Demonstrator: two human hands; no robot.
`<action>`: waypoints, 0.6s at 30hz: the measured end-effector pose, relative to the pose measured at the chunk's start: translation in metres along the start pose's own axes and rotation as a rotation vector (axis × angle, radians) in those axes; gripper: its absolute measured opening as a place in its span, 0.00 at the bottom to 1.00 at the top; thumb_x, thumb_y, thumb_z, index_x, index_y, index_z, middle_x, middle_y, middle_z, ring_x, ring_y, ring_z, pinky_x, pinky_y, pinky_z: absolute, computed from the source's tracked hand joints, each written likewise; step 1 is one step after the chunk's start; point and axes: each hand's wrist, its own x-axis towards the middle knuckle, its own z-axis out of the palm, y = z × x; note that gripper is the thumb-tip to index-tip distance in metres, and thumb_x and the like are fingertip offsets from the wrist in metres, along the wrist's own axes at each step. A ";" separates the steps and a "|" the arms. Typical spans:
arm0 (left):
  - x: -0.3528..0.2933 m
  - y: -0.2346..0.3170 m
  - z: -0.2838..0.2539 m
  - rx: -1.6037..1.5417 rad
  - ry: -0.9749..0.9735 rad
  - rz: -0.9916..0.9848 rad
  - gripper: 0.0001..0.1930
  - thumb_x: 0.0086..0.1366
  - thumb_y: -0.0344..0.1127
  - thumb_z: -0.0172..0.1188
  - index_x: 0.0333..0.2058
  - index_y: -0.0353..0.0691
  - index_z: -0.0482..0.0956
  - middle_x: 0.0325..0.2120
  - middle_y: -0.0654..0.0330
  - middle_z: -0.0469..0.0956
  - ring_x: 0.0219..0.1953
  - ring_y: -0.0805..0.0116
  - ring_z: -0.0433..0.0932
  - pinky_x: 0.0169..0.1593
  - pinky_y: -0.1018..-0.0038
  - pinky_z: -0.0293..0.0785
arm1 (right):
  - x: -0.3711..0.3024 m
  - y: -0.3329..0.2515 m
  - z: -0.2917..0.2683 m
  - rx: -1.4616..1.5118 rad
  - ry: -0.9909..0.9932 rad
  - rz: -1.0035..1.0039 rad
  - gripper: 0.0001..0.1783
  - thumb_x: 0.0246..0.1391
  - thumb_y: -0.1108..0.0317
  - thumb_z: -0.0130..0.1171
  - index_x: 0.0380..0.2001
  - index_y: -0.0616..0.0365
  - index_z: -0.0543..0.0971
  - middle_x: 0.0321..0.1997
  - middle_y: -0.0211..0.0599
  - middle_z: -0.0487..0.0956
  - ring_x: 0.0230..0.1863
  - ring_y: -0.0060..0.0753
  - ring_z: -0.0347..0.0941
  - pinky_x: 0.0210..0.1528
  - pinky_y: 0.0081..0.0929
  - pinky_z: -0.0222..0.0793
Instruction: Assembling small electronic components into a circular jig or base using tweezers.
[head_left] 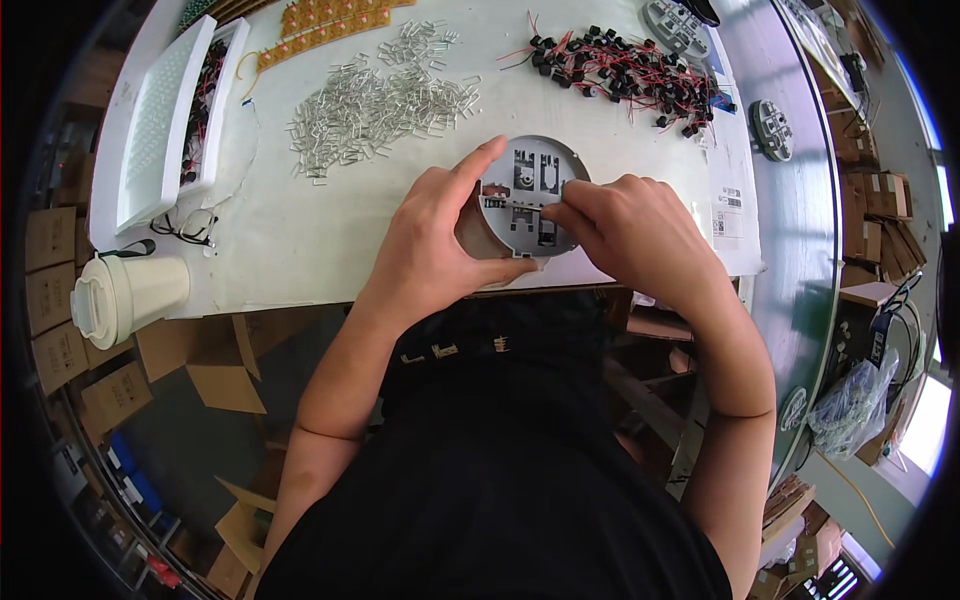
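A round grey plastic housing (537, 236) with several rectangular cutouts lies just above the table's near edge. My left hand (432, 235) curves around its left side, thumb at the near rim and fingers at the far-left rim, holding it. My right hand (630, 225) is closed in a pinch over the right part of the housing. From its fingertips a thin silver metal piece (528, 207) points left across the cutouts; its exact kind is hard to make out. A loose pile of small bent metal pieces (365, 110) lies beyond my left hand.
Small black cylindrical parts with red wires (630, 75) are heaped at the far right. Orange boards (325, 35) lie at the far left, near a white foam box (165, 130). Glasses (188, 228) and a cream lidded cup (135, 295) are at left. Another round grey part (772, 130) lies at right.
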 end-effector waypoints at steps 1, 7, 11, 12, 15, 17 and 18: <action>0.000 0.000 0.000 -0.002 0.000 -0.002 0.57 0.40 0.38 0.88 0.71 0.45 0.69 0.41 0.53 0.81 0.45 0.52 0.79 0.53 0.59 0.78 | 0.000 0.001 0.000 -0.008 -0.009 -0.013 0.17 0.66 0.59 0.64 0.26 0.57 0.79 0.19 0.44 0.77 0.24 0.56 0.76 0.28 0.50 0.70; 0.000 0.000 0.000 -0.003 0.002 0.003 0.57 0.39 0.38 0.88 0.71 0.44 0.69 0.40 0.53 0.81 0.44 0.52 0.79 0.53 0.59 0.78 | -0.002 0.002 0.002 -0.027 0.104 -0.069 0.16 0.64 0.58 0.65 0.26 0.56 0.79 0.23 0.40 0.78 0.26 0.52 0.77 0.28 0.48 0.70; 0.001 0.000 0.000 -0.004 -0.003 -0.008 0.57 0.39 0.38 0.88 0.71 0.44 0.69 0.40 0.53 0.81 0.44 0.52 0.79 0.53 0.59 0.78 | -0.002 0.003 0.005 -0.066 0.117 -0.077 0.16 0.63 0.58 0.66 0.27 0.55 0.78 0.25 0.38 0.77 0.27 0.50 0.77 0.28 0.47 0.69; 0.001 -0.001 0.001 -0.005 -0.001 -0.007 0.57 0.39 0.38 0.88 0.71 0.44 0.69 0.40 0.53 0.81 0.44 0.52 0.79 0.53 0.59 0.78 | -0.003 0.003 0.006 -0.063 0.124 -0.077 0.16 0.63 0.58 0.66 0.27 0.55 0.78 0.25 0.38 0.77 0.27 0.50 0.77 0.28 0.46 0.69; 0.000 -0.001 0.001 -0.005 0.007 0.003 0.57 0.39 0.38 0.88 0.71 0.44 0.69 0.40 0.53 0.81 0.44 0.53 0.79 0.53 0.59 0.78 | -0.004 0.004 0.009 -0.057 0.139 -0.076 0.16 0.64 0.58 0.66 0.27 0.55 0.77 0.24 0.38 0.77 0.27 0.50 0.77 0.28 0.46 0.69; 0.000 -0.002 0.002 -0.004 0.020 0.019 0.57 0.39 0.38 0.88 0.71 0.44 0.70 0.40 0.53 0.81 0.44 0.53 0.79 0.52 0.59 0.78 | -0.004 0.004 0.011 -0.063 0.146 -0.088 0.16 0.64 0.58 0.65 0.27 0.55 0.77 0.25 0.38 0.77 0.27 0.50 0.77 0.28 0.46 0.69; 0.000 -0.002 0.002 -0.003 0.019 0.019 0.57 0.39 0.38 0.88 0.71 0.44 0.70 0.40 0.53 0.81 0.44 0.53 0.79 0.52 0.59 0.78 | -0.003 0.004 0.011 -0.066 0.150 -0.095 0.15 0.64 0.58 0.65 0.27 0.55 0.77 0.25 0.38 0.77 0.27 0.50 0.77 0.27 0.46 0.69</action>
